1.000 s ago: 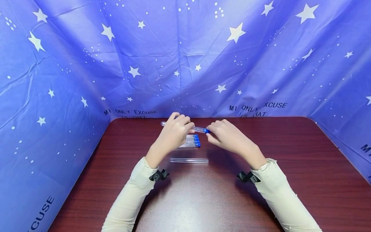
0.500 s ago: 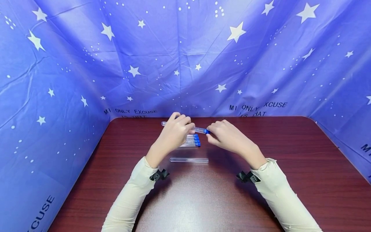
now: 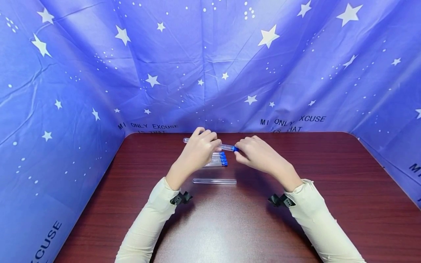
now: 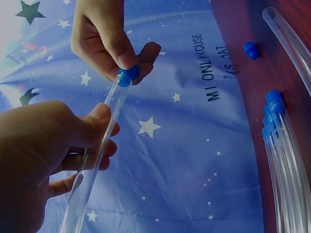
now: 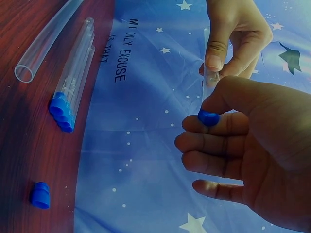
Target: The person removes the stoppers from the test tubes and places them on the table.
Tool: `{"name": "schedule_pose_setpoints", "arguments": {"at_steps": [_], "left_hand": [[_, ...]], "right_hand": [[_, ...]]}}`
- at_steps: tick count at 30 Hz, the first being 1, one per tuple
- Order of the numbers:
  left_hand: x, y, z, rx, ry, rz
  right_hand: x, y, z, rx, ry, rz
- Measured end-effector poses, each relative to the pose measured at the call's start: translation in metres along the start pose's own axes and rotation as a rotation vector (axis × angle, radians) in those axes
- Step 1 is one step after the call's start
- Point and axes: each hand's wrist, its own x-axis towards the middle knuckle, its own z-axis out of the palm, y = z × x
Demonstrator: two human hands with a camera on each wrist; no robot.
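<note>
My left hand [image 3: 200, 148] grips a clear test tube [image 4: 92, 162] round its middle, thumb on one side and fingers on the other. The tube is held above the table, slightly tilted, its rounded end out to the left. At its mouth is a blue cap [image 5: 209, 117], which the thumb and index finger of my right hand [image 3: 260, 154] pinch. The cap's narrow part appears to sit in the tube's mouth. The other right fingers are spread loosely, as the right wrist view shows.
Several blue-capped test tubes [image 3: 217, 160] lie side by side on the dark red table [image 3: 329, 175], partly behind my left hand. Nearer lies an uncapped tube [image 3: 214, 181]. A loose blue cap [image 5: 40, 195] rests on the table. A starry blue cloth [image 3: 204, 65] hangs behind.
</note>
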Motion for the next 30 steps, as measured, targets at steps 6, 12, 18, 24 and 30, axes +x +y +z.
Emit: {"name": "schedule_pose_setpoints", "arguments": {"at_steps": [6,12,18,24,30], "left_hand": [[0.0002,-0.0005,-0.0003,0.002,0.002,0.0],[-0.0005,-0.0008,0.0002,0.001,-0.004,-0.002],[-0.001,-0.001,0.0012,-0.004,0.002,-0.005],[-0.001,-0.0008,0.0017,-0.002,-0.001,-0.002],[-0.0007,-0.0007,0.0019,-0.002,-0.003,0.0]], "right_hand": [[-0.0001,0.0013,0.0009,0.006,0.002,0.001],[0.0002,0.0009,0.0005,0.014,-0.002,0.001],[0.0006,0.0008,0.0005,0.01,-0.002,-0.002],[0.0003,0.0009,0.0004,0.01,0.004,-0.004],[0.0001,0.0007,0.0005,0.001,-0.002,0.003]]}}
